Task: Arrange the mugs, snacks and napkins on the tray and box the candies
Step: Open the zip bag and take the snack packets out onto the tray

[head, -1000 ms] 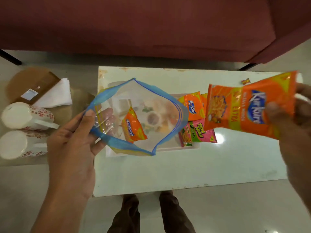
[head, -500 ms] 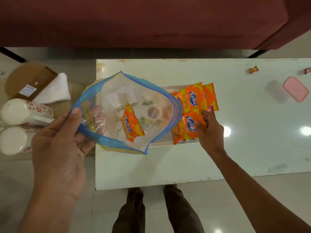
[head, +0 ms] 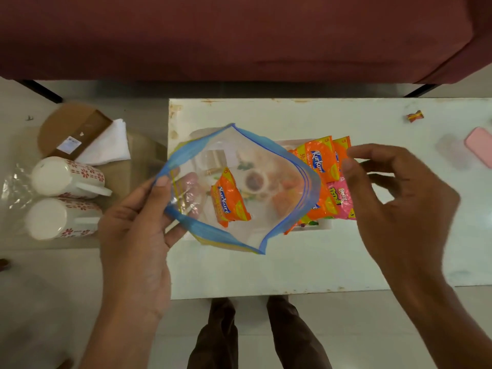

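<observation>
My left hand (head: 138, 235) pinches the left rim of a clear zip bag (head: 279, 209) with a blue seal strip, holding it wide open over the white table. One orange snack packet (head: 229, 201) lies inside the bag. Behind the bag sits a white tray (head: 316, 227), mostly hidden, with several orange snack packets (head: 319, 161) and a pink packet (head: 342, 201) piled on its right side. My right hand (head: 394, 198) hovers just right of those packets, fingers loosely curled and holding nothing. Two white mugs (head: 66, 177) with red flowers lie on their sides at far left, beside white napkins (head: 106, 147).
A wrapped candy (head: 415, 117) lies at the table's (head: 292, 267) far right, with a pink box (head: 479, 150) at the frame edge. A brown cardboard box (head: 80, 134) sits beside the napkins. A maroon sofa (head: 239, 35) runs behind the table. My legs stand at the near edge.
My right hand carried an orange snack packet in, laid it on the pile on the tray, and has now lifted away with nothing in it. The left hand kept holding the bag open.
</observation>
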A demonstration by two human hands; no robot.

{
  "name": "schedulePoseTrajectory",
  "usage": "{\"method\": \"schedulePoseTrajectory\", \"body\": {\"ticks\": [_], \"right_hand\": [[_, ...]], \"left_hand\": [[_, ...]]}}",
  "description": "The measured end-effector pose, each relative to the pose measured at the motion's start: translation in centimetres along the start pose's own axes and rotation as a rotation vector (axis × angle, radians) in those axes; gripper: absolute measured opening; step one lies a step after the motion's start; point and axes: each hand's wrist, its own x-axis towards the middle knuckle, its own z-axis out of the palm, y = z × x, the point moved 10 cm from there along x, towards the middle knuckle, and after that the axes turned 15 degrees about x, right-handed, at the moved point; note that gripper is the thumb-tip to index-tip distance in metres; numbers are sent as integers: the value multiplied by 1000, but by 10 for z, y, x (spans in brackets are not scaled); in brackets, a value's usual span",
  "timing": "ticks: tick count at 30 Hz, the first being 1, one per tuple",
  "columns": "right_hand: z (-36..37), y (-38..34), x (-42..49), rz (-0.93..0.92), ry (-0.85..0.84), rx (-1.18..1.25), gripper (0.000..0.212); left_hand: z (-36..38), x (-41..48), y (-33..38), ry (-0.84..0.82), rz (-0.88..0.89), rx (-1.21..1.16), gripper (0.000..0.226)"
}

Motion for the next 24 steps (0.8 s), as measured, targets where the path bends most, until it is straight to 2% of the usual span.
{"method": "schedulePoseTrajectory", "body": {"ticks": [2,4,7,9,13,19,24], "right_hand": [[24,-50,-2,-107,-154,33,8],[71,-59,-9,-10,-405,-10,9],[142,-15,-36,207,-784,-403,29],[169,15,-47,283,-888,-575,41],[196,58,-60,403,-919,-617,69],[198,55,-64,403,-793,-558,54],[169,-18,-50,191,-704,-510,51]], "left_hand": [[4,-7,3,-16,23,31,19],[7,-15,7,-18,57,57,17],[8,-32,15,0,120,91,27],[6,-41,18,17,151,88,29],[10,-50,20,-13,189,48,21],[5,-38,15,-8,199,107,16],[-13,-16,6,22,130,102,17]]}}
